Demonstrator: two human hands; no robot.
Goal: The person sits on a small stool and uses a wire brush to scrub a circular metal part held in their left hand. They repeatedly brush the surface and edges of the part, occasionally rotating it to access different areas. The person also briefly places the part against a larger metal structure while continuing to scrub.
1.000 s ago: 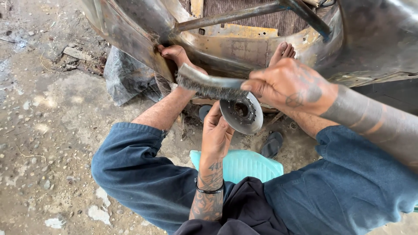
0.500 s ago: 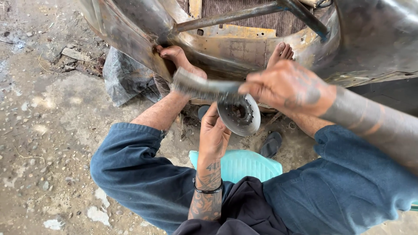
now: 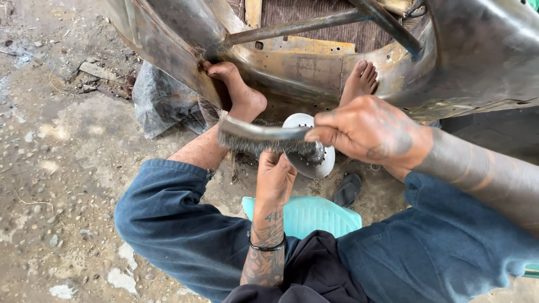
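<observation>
A wire brush (image 3: pixel 261 137) was gripped by the right hand (image 3: pixel 368 132), its long axis lying crosswise, bristles down on a metal disc (image 3: pixel 314 160) held from below by the left hand (image 3: pixel 275 179), above a teal stool (image 3: pixel 306 216).

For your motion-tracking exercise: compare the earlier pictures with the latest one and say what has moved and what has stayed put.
The round metal disc has turned from open cup facing up to flat face showing. The wire brush in the right hand still lies across it. The left hand still holds the disc from below. Both bare feet remain braced on the rusty metal shell.
</observation>
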